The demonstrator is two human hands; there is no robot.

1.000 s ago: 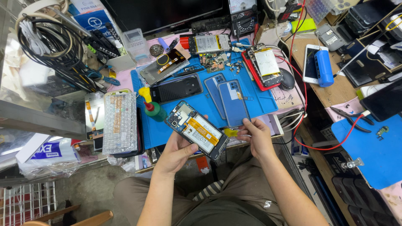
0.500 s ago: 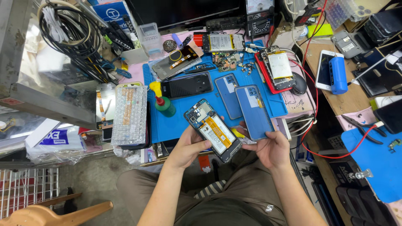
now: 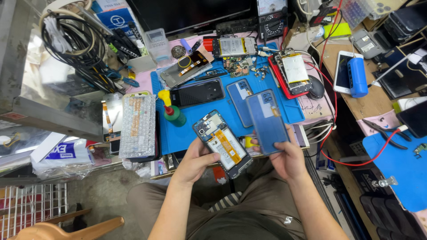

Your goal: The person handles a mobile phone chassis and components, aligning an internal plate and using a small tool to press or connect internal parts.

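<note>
1. The head camera is looking down at a messy work table with a big blue rubber mat (image 3: 195, 129) on it.
2. The left hand (image 3: 195, 160) is holding an opened phone with no back, its yellow battery and small parts showing (image 3: 222, 143). The fingers are wrapping tight around the phone's lower left edge. The phone is hanging over the near edge of the mat, tilted.
3. The right hand (image 3: 288, 159) is holding a thin blue plastic phone back cover (image 3: 267, 121). The fingers are pinching its bottom end. The cover is sitting just beside the opened phone, on its right, and the two are almost touching.
4. Another blue phone back cover (image 3: 240, 100) is lying flat on the mat, just behind the one being held.
5. A black phone with a ribbed case (image 3: 198, 92) is lying on the mat to the left of that cover.
6. A small green bottle with a yellow top (image 3: 172, 112) is standing near the left side of the mat.
7. A bubble-wrapped flat pack (image 3: 138, 124) is lying off the mat, to the left.
8. A blue round tube (image 3: 357, 76) is lying on a white phone (image 3: 340, 73) far to the right.
9. A bundle of black cables (image 3: 71, 40) is sitting at the far left.
</note>
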